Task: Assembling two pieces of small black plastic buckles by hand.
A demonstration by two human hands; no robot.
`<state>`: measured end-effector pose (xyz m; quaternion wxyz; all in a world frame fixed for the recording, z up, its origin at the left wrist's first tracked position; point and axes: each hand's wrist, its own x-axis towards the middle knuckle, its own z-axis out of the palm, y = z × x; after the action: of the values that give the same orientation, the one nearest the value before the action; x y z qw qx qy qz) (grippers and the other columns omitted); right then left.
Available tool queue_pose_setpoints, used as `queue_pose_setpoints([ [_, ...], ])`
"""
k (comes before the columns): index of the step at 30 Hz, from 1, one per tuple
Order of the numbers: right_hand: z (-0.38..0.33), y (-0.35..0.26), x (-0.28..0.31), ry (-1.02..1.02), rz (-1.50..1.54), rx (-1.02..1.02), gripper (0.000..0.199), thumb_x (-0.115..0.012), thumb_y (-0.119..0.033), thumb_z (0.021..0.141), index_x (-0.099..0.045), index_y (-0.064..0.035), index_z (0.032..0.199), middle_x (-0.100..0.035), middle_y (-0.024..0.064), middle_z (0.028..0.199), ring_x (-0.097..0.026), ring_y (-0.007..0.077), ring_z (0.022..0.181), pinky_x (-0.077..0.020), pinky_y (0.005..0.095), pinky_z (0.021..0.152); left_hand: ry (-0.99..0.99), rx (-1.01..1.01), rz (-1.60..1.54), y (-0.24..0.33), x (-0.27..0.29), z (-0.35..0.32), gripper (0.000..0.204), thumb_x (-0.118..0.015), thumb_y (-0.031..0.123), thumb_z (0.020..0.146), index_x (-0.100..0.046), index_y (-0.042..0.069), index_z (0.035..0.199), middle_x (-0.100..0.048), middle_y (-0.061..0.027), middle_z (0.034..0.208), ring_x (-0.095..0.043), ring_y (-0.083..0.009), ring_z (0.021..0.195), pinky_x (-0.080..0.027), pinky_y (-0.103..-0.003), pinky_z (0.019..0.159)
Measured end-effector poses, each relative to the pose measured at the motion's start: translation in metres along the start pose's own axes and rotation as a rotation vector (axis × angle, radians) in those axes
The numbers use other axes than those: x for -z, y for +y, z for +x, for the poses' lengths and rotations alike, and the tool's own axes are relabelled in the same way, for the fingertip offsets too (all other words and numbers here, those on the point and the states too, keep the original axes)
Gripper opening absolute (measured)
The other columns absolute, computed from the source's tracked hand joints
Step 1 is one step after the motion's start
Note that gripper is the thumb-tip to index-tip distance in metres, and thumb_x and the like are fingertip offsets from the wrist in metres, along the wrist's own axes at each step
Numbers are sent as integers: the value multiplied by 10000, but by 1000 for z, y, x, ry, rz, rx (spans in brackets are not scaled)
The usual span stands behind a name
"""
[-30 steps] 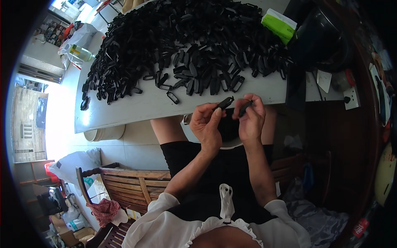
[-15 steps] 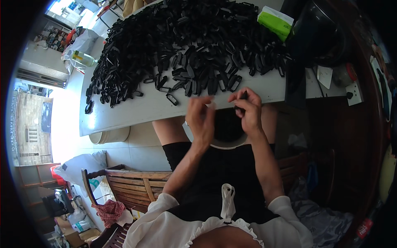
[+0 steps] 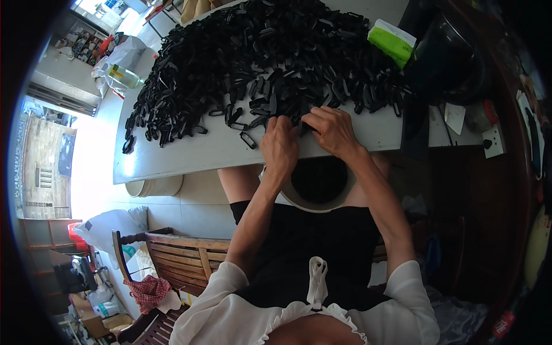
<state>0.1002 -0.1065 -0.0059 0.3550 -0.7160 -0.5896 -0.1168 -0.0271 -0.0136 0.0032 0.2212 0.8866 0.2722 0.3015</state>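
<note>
Pieces [image 3: 273,104], all black, crowd the bench [image 3: 195,158] up top, maybe for easy reach; mid-frame, left hand [image 3: 280,148] and right hand [image 3: 332,129] curl, but I can't tell their grip.

The small black pieces [image 3: 201,69] are looking like moulded plastic, mostly matt, with some edges catching a faint shine. The pale desk [image 3: 195,158] is showing a smooth, hard surface and is throwing back glare. The slatted seat [image 3: 184,253] is showing brown wood with a slight polish. The checked cloth [image 3: 149,292] is appearing soft and crumpled, while the green-and-white packet [image 3: 393,44] is shining like plastic film.
</note>
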Motion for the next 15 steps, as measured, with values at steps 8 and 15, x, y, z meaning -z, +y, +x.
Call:
queue_pose_setpoints([
  [8,13,-9,10,136,285,-169,261,-742,-12,619,-610,-45,841,-565,60,785,-602,219,737,-473,292,600,-112,369,-1068,-7,29,1,67,-482,38,910,-480,81,857,-639,-62,875,-553,-95,789,-438,-266,707],
  [15,20,-17,24,31,1004,-625,155,-699,-32,657,-601,-18,777,-575,-17,688,-513,49,613,-412,209,565,-243,571,-1373,5,36,9,165,-503,106,919,-541,39,1066,-634,-41,880,-545,-88,782,-421,-250,738],
])
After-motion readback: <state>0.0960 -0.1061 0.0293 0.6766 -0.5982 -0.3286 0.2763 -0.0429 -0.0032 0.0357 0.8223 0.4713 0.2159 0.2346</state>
